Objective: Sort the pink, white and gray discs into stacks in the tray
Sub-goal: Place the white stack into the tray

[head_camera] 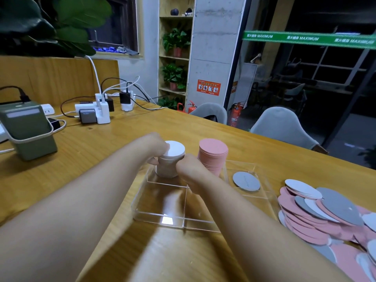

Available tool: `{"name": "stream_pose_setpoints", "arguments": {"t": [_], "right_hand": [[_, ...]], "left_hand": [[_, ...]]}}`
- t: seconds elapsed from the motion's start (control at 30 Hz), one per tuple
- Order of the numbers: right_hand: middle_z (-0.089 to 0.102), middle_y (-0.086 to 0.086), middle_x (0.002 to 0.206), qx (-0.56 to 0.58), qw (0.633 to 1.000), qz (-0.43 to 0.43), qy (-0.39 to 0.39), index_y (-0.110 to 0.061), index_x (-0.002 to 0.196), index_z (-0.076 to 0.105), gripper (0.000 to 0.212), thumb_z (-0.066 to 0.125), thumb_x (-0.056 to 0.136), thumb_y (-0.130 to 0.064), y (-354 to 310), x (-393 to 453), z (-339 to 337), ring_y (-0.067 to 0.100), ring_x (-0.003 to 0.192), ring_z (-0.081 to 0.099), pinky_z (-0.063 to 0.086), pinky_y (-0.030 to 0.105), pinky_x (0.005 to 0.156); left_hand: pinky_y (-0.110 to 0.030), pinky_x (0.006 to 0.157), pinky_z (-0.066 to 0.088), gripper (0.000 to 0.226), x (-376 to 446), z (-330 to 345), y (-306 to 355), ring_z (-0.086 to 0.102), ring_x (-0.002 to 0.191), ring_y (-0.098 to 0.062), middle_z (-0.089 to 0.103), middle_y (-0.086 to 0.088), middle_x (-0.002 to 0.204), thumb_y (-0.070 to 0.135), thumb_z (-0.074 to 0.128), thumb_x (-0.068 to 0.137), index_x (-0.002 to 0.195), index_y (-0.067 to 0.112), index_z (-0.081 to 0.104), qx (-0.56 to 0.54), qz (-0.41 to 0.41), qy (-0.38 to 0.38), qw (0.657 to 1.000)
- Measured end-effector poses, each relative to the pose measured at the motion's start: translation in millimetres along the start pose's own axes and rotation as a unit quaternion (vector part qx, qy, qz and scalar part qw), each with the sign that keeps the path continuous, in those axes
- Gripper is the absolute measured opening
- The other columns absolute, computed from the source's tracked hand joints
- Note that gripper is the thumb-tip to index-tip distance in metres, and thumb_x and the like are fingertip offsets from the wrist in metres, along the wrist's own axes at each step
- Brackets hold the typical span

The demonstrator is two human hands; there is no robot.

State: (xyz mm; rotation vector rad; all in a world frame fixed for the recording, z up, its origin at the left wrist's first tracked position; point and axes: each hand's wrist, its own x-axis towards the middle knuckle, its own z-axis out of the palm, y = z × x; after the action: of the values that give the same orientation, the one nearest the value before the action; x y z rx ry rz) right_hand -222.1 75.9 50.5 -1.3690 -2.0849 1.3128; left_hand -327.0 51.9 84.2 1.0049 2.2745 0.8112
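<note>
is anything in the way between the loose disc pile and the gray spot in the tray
Nothing visible blocks it. The loose pile lies right of the clear tray, and the gray disc sits in the nearest compartment. Both hands are on the white stack, farther left.

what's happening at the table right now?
A person is sorting discs into a clear tray. The left hand and right hand are both cupped around the white stack in a far compartment. A tall pink stack stands beside it, and only a thin gray stack so far. A big mixed pile waits unsorted on the right.
</note>
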Motion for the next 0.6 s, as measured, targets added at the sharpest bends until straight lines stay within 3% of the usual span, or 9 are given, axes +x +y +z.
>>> {"name": "stream_pose_setpoints", "arguments": {"t": [0.07, 0.13, 0.2, 0.3, 0.4, 0.53, 0.6], "right_hand": [[0.049, 0.009, 0.102, 0.002, 1.000, -0.006, 0.011, 0.001, 0.127, 0.048, 0.040, 0.035, 0.089, -0.002, 5, 2, 3, 0.020, 0.088, 0.041, 0.035, 0.024, 0.072], [0.057, 0.013, 0.110, 0.003, 1.000, -0.012, 0.015, 0.001, 0.125, 0.050, 0.039, 0.035, 0.089, -0.002, 4, 1, 4, 0.021, 0.089, 0.046, 0.039, 0.027, 0.073], [0.059, 0.014, 0.112, 0.015, 1.000, -0.017, 0.008, 0.000, 0.122, 0.052, 0.036, 0.038, 0.089, -0.003, 4, 2, 1, 0.024, 0.092, 0.051, 0.044, 0.029, 0.074], [0.061, 0.015, 0.110, 0.017, 0.999, -0.030, 0.000, -0.001, 0.120, 0.054, 0.034, 0.042, 0.089, -0.005, 5, 2, -1, 0.026, 0.098, 0.056, 0.046, 0.029, 0.078], [0.066, 0.008, 0.104, 0.017, 0.999, -0.043, -0.007, -0.003, 0.114, 0.059, 0.038, 0.045, 0.079, -0.010, 8, 2, 4, 0.022, 0.097, 0.061, 0.051, 0.032, 0.084], [0.065, 0.008, 0.100, 0.017, 0.998, -0.054, -0.020, -0.007, 0.104, 0.060, 0.029, 0.043, 0.081, -0.003, 9, 2, 2, 0.023, 0.095, 0.061, 0.051, 0.034, 0.089], [0.067, 0.012, 0.101, 0.020, 0.998, -0.059, -0.021, -0.005, 0.106, 0.061, 0.037, 0.042, 0.074, -0.007, 9, 4, 2, 0.027, 0.095, 0.063, 0.052, 0.042, 0.090]], "left_hand": [[-0.031, 0.072, 0.046, 0.041, 5, 0, -8, 0.058, 0.090, -0.033, 0.057, -0.018, 0.101, 0.032, 0.042, 0.099, 0.121, -0.002, 0.046, 0.046, 0.040, 0.052, 0.997], [-0.034, 0.094, 0.039, 0.063, 7, 1, -24, 0.045, 0.123, -0.031, 0.043, -0.016, 0.139, 0.045, 0.039, 0.096, 0.143, 0.005, 0.026, 0.016, 0.110, 0.042, 0.993], [-0.035, 0.111, 0.026, 0.072, 8, 4, -40, 0.024, 0.140, -0.022, 0.020, -0.007, 0.155, 0.046, 0.044, 0.093, 0.149, 0.017, 0.010, -0.040, 0.195, 0.001, 0.980], [-0.027, 0.112, 0.016, 0.079, 11, 15, -59, 0.012, 0.142, -0.013, 0.013, -0.001, 0.156, 0.042, 0.053, 0.088, 0.149, 0.030, 0.004, -0.043, 0.275, -0.029, 0.960], [-0.018, 0.102, 0.017, 0.075, 16, 26, -67, 0.022, 0.130, -0.005, 0.023, -0.003, 0.148, 0.031, 0.058, 0.089, 0.147, 0.038, 0.010, -0.009, 0.315, -0.014, 0.949], [-0.013, 0.096, 0.021, 0.067, 27, 28, -67, 0.033, 0.125, -0.012, 0.031, -0.004, 0.137, 0.022, 0.062, 0.088, 0.144, 0.030, 0.027, -0.005, 0.321, 0.009, 0.947], [-0.013, 0.097, 0.021, 0.064, 31, 27, -68, 0.033, 0.127, -0.014, 0.031, -0.004, 0.137, 0.023, 0.063, 0.087, 0.143, 0.026, 0.031, 0.000, 0.320, 0.014, 0.947]]}}
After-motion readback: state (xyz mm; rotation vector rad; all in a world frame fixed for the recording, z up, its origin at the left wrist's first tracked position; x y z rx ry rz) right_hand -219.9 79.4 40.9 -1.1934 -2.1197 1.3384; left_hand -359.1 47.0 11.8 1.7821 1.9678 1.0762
